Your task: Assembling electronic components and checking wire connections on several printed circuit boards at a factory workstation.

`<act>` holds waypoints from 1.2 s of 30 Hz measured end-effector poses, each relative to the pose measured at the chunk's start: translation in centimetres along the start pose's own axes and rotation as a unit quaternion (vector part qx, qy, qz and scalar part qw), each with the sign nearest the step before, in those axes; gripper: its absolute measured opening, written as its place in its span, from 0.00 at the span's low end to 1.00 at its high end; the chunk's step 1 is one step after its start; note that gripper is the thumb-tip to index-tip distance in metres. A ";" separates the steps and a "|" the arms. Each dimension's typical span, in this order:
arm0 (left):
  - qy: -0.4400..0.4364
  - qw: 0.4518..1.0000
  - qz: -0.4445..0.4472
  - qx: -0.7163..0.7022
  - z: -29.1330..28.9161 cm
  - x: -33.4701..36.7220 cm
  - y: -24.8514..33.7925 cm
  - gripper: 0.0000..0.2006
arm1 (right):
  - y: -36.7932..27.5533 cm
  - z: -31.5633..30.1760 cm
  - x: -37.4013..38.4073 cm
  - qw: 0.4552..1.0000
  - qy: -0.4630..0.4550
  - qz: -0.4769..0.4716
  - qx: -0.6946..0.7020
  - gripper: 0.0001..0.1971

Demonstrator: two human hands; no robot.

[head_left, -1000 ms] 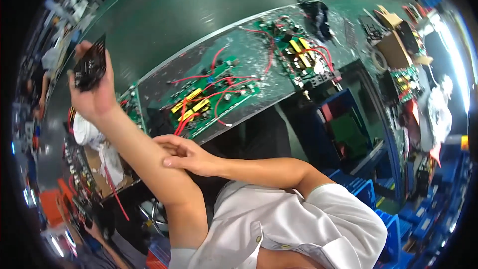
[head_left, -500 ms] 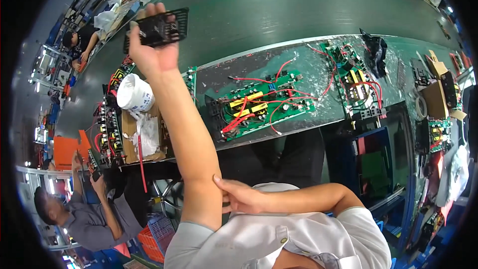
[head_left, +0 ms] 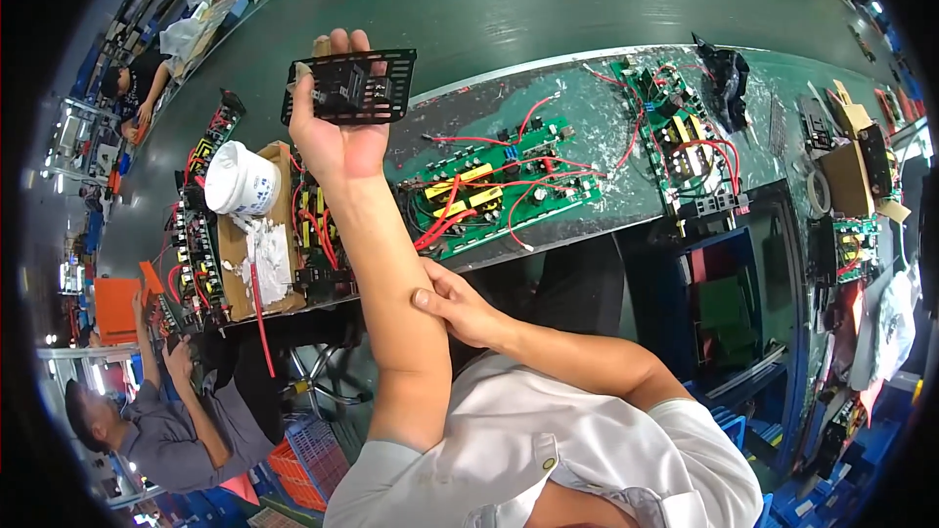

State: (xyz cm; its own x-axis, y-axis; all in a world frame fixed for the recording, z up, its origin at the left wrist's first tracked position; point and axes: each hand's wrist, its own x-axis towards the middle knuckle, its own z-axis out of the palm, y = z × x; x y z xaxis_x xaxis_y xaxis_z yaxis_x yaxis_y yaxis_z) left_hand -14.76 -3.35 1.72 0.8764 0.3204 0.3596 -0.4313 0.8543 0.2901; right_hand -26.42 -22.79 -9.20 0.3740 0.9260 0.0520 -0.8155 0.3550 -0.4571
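My left hand (head_left: 342, 152), palm up, holds a black slotted panel (head_left: 396, 73) above the bench, left of the middle. The panel is a flat rectangle with rows of slots; black parts sit on its middle. My thumb lies at its near edge, and the fingertips show past its far edge. My right hand (head_left: 465, 308) is wrapped round my left forearm below the elbow, thumb on top and some fingers hidden behind the arm. Right of my left forearm lies a green circuit board (head_left: 577, 194) with yellow transformers and loose red wires.
Another wired board (head_left: 670, 171) lies on the bench to the right, beside a crumpled black bag (head_left: 726, 88). A white tub (head_left: 240, 181) stands at a cardboard box (head_left: 235, 249) smeared with white paste. More boards (head_left: 196, 244) are at the left. A seated co-worker (head_left: 176, 440) handles parts there.
My left hand has moved right and toward me with the panel, which shows more clearly. My right hand has shifted from near the elbow farther along the left forearm.
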 end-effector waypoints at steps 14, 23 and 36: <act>0.026 0.999 0.001 0.018 2.0 2.6 3.0 0.20 | 2.4 -0.1 -2.5 0.993 0.059 0.048 0.085 0.24; -0.089 0.985 0.039 0.146 6.2 6.5 5.2 0.20 | 0.7 7.7 -7.1 0.902 0.030 0.394 0.176 0.35; 0.078 0.881 -0.047 0.464 3.2 -5.4 -10.8 0.21 | -17.6 -1.6 -3.4 0.751 0.224 -0.258 -0.566 0.34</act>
State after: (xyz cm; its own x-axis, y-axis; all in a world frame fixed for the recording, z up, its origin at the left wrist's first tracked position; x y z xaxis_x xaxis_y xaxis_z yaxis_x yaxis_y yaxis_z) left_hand -15.50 -15.66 -0.48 0.9053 0.3805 0.1889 -0.2800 0.2001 0.9389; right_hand -12.65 -32.40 -2.76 0.8284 0.4775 0.2928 0.2908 0.0799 -0.9534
